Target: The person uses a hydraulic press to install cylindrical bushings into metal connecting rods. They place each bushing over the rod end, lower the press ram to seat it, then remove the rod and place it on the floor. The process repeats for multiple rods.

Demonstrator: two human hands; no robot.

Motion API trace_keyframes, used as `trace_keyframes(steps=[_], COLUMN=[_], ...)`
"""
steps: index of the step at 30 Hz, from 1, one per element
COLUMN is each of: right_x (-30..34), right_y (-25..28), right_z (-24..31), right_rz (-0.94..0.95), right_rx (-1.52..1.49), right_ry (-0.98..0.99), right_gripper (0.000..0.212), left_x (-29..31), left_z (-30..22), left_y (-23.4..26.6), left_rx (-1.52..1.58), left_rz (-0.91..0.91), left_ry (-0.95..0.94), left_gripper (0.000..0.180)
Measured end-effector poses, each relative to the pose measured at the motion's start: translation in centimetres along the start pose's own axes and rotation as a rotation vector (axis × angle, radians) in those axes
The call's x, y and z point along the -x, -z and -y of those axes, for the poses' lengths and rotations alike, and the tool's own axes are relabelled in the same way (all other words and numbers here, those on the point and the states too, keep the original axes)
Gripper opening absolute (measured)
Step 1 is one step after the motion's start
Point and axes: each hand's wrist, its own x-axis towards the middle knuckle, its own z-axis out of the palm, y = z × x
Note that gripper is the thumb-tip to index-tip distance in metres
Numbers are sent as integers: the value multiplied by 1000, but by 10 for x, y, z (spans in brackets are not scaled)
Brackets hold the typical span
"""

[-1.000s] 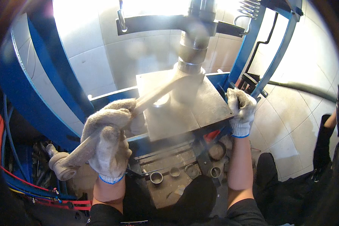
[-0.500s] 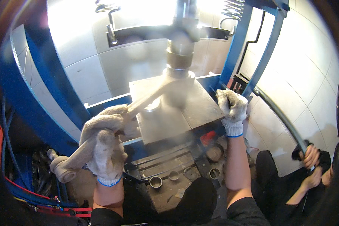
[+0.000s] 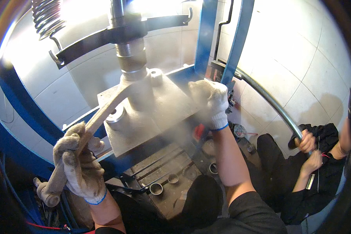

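My left hand, in a knitted work glove, is closed around a long metal suspension control arm. Its near end, a round bushing eye, juts out below that hand; the far end lies beneath the ram of a shop press. Haze or lens glare blurs the contact there. My right hand, also gloved, has its fingers curled in beside the right edge of the press's steel plates; whatever they may hold is hidden. Beside the control arm on the plates stands a round metal sleeve, with a smaller one behind the ram.
Blue press posts rise around the plates, with a coil spring at upper left. At right, a co-worker's hands grip a long pump lever. Several metal rings lie on a low wooden surface below.
My view has swung right, so the press sits further left in it. My left hand still grips the control arm, and my right hand stays near the plates' right edge.
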Motion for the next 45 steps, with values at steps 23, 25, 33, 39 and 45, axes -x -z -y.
trace_keyframes(steps=[23,25,33,39,45], right_x=[5,8,16,21,26], right_y=[0,2,-1,-1,-2], right_z=[5,3,-17,-40,-57], right_rz=[144,140,169,116,100], right_rx=[-5,-28,-30,136,187], right_ry=[-220,-198,-151,57,93], right_gripper=[14,16,32,39,36], left_x=[-2,-2,-4,-7,-19], left_z=[7,7,5,8,-5], left_y=[17,18,16,19,29], left_rx=[-3,-3,-107,-67,119], left_rz=[33,27,32,-8,10], left_ry=[17,-9,-59,-81,133], left_gripper=[39,38,42,45,52])
